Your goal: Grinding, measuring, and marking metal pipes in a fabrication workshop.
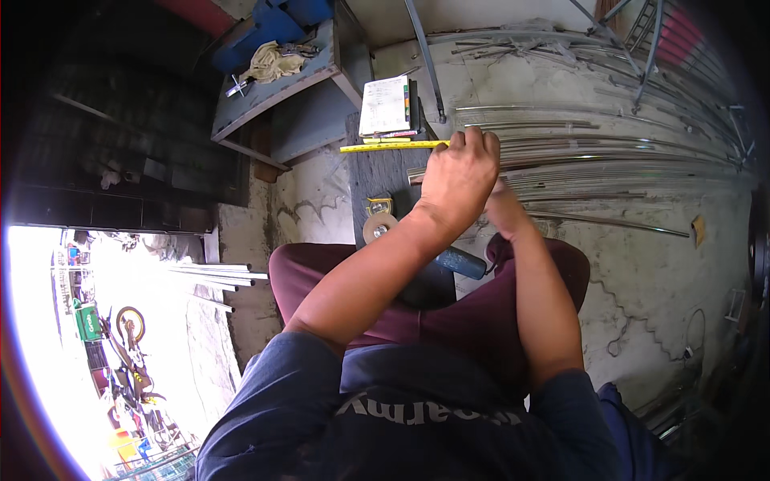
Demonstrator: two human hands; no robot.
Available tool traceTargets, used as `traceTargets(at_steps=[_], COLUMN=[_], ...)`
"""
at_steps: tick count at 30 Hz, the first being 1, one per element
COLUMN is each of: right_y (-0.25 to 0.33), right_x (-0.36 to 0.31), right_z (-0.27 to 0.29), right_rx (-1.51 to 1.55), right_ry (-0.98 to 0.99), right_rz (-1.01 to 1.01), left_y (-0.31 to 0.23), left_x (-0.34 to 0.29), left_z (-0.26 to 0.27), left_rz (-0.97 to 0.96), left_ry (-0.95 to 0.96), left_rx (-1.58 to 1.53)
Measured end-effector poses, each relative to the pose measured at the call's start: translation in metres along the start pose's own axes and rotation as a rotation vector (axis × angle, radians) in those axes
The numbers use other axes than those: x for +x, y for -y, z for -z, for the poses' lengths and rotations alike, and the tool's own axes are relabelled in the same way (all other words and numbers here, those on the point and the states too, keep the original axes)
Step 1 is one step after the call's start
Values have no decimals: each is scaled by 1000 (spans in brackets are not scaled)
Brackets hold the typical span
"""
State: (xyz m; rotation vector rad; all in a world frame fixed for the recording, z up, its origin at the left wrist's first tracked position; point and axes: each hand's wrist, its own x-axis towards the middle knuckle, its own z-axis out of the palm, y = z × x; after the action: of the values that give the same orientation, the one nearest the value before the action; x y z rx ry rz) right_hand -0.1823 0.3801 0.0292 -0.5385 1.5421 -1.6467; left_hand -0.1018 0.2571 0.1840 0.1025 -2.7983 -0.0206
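My left hand (pixel 461 170) is closed, knuckles up, at the right end of a yellow marked measuring strip (pixel 393 147), which reaches left across a dark wooden plank (pixel 365 176). Under that hand passes a shiny metal tube (pixel 415 175), its cut end over the plank. My right hand (pixel 504 210) is just behind and to the right, near the tubes; its fingers are hidden by the left hand. Closer to me on the plank are a yellow tape measure (pixel 378 206) and an angle grinder (pixel 461 263) with a round disc, partly covered by my left forearm.
An open notebook (pixel 387 106) lies at the plank's far end. Many long metal tubes (pixel 593 160) cover the floor to the right. A metal table (pixel 281 96) with a cloth stands at far left. More tubes (pixel 216 275) stick out near the bright doorway, with a motorbike (pixel 128 361) outside.
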Motion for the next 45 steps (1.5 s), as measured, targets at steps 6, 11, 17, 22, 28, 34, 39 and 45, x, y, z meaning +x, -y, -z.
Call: traceTargets(at_steps=[6, 11, 17, 22, 28, 34, 39, 45], right_y=[-73, -48, -28, -18, 13, 40, 50, 53], right_x=[-3, 23, 3, 5, 13, -1, -19, -30], right_z=[-105, -118, -101, -62, -15, -12, -14, -17], right_rx=[-1058, -1216, -863, -12, 241, 603, 645, 642], right_ry=[426, 641, 330, 201, 204, 391, 327, 151], right_rz=[407, -192, -99, -49, 123, 75, 124, 179], left_y=[-5, 15, 41, 28, -8, -28, -30, -35], left_x=[11, 39, 106, 159, 215, 244, 252, 248], left_z=[10, 7, 11, 9, 16, 11, 12, 16], left_rz=[-3, 107, 344, 347, 424, 358, 356, 382], left_ry=[234, 584, 1109, 1233, 1214, 1251, 1227, 1190], left_rx=[-23, -359, -702, -697, -673, -708, -699, -676])
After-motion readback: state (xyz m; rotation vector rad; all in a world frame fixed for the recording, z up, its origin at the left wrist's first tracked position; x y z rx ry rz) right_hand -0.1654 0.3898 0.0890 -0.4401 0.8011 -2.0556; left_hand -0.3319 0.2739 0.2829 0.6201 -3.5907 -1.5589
